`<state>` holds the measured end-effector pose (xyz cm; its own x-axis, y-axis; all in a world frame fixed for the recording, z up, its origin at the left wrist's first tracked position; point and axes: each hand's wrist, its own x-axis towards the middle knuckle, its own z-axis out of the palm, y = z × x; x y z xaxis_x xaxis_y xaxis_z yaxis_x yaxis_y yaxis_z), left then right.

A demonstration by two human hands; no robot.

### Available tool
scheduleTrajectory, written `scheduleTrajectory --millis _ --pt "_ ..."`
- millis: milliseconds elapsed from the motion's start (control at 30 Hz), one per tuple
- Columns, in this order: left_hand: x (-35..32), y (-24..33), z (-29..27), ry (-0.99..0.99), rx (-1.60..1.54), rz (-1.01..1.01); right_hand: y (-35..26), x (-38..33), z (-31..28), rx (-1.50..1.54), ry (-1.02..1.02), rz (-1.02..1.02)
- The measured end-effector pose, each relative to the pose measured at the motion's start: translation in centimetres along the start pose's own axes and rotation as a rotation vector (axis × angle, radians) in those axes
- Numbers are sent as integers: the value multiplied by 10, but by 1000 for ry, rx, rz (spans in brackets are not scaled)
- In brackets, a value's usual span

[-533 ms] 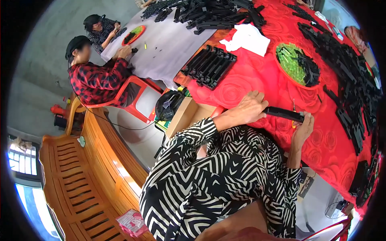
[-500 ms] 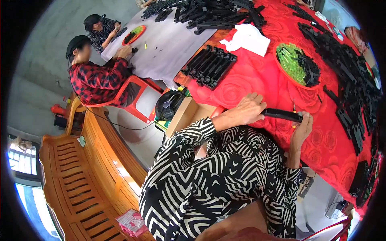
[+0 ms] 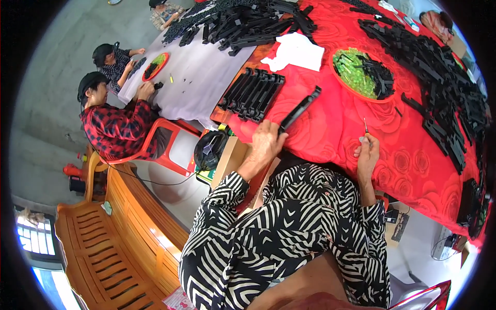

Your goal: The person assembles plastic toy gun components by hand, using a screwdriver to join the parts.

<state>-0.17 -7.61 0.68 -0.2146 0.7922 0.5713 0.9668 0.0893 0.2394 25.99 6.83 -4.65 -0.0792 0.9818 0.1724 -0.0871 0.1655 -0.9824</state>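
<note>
My left hand [image 3: 266, 145] is closed around the near end of a long black plastic channel piece [image 3: 300, 109]. The piece tilts up and away to the right over the red tablecloth [image 3: 330, 132]. Just beyond that hand lies a row of similar black pieces [image 3: 252, 94], set side by side near the table's left edge. Farther right, my right hand [image 3: 367, 153] has its fingers closed on a small screwdriver [image 3: 366, 127], whose thin shaft points away from me. Its handle is mostly hidden by the fingers.
An orange-rimmed basket [image 3: 363, 101] holds green and black small parts. Heaps of black pieces [image 3: 439, 88] cover the table's right side, and more [image 3: 248, 23] lie at the back. A white cloth [image 3: 299, 51] lies between. Co-workers [image 3: 121, 121] sit at the left beside a wooden bench [image 3: 103, 248].
Both hands were at the black piece's two ends. The right hand has let go of it, and the left hand has carried it left, toward the row of pieces. My view has shifted slightly.
</note>
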Motion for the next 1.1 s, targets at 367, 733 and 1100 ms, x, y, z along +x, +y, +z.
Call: scheduleTrajectory --millis 367,733,1100 --pt "10 -34 22 35 317 -78 6 0 4 -138 -25 -37" --pt "8 -34 19 112 465 -26 24 0 10 -345 3 -375" --pt "37 21 2 257 101 364 5 -3 5 -374 -7 -396"
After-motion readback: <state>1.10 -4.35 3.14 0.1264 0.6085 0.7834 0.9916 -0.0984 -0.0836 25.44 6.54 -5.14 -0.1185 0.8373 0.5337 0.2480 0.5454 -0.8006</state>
